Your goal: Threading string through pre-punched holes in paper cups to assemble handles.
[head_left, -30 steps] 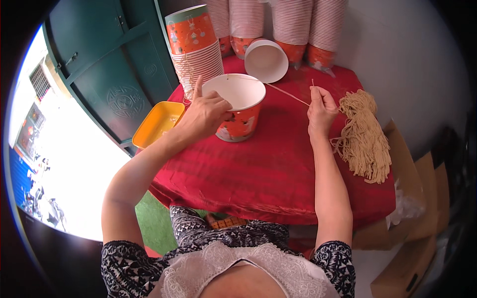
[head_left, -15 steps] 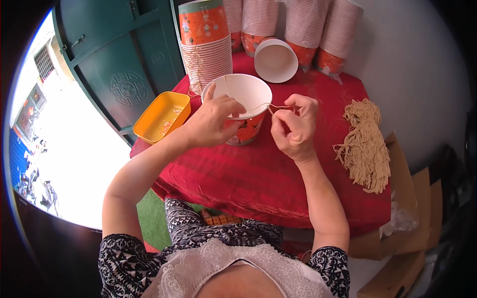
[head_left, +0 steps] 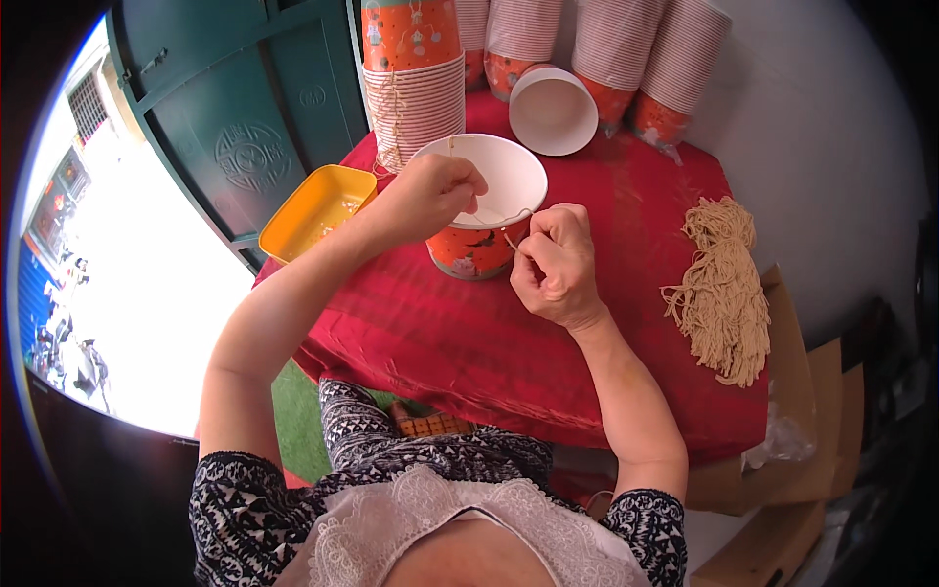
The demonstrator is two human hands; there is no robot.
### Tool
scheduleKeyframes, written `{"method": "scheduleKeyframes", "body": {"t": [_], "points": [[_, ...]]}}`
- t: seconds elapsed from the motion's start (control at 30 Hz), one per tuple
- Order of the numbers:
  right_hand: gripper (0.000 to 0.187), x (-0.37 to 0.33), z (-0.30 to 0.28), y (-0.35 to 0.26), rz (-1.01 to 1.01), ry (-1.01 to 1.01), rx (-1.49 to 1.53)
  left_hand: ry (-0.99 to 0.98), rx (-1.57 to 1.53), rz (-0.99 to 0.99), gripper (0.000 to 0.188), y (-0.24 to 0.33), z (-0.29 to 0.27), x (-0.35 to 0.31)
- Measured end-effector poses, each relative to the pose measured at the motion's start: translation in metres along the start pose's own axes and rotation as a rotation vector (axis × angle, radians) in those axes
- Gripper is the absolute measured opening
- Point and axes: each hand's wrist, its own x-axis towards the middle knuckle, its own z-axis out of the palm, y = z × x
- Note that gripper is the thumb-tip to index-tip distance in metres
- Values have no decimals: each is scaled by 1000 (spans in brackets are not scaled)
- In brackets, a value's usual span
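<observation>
A paper bucket (head_left: pixel 469 256), orange and patterned outside and white inside, stands upright between my hands. A thin beige cord (head_left: pixel 511 242) passes at the right side of its rim. Reaching over the left part of the opening, my left hand (head_left: pixel 435 194) is closed in a pinch on the cord, inside the bucket. My right hand (head_left: pixel 558 266) is closed on the cord just outside the right wall, its fingertips pressed together near the rim. Another short piece of cord shows at the bucket's far rim.
Behind the bucket rises a stack of nested buckets (head_left: pixel 416 112) with cords hanging down it. A yellow plastic box (head_left: pixel 318 207) is at left, a tipped bucket (head_left: pixel 554 112) at the back. Wrapped stacks (head_left: pixel 677 73) lean by the wall. A bundle of cords (head_left: pixel 729 303) lies right, near cardboard (head_left: pixel 797 342).
My left hand has moved up and right, and its spread fingers have curled closed inside the bucket. My right hand has come down and left, closer to the rim. The view has shifted slightly.
</observation>
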Motion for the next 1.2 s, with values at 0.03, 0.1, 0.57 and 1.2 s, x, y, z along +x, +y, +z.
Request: {"method": "scheduleKeyframes", "body": {"t": [0.03,0.1,0.57,1.2], "points": [[21,0,0,0,0,-2,1,-17,4,-15,23,0,0,1],[19,1,0,-1,12,-27,-27,-34,7,-31,22,-1,1,4],[18,0,1,-1,67,-25,-39,-62,67,14,20,-3,5,8],[16,-1,2,-4,94,-25,-37,-74,127,63,19,5,12,1]]}}
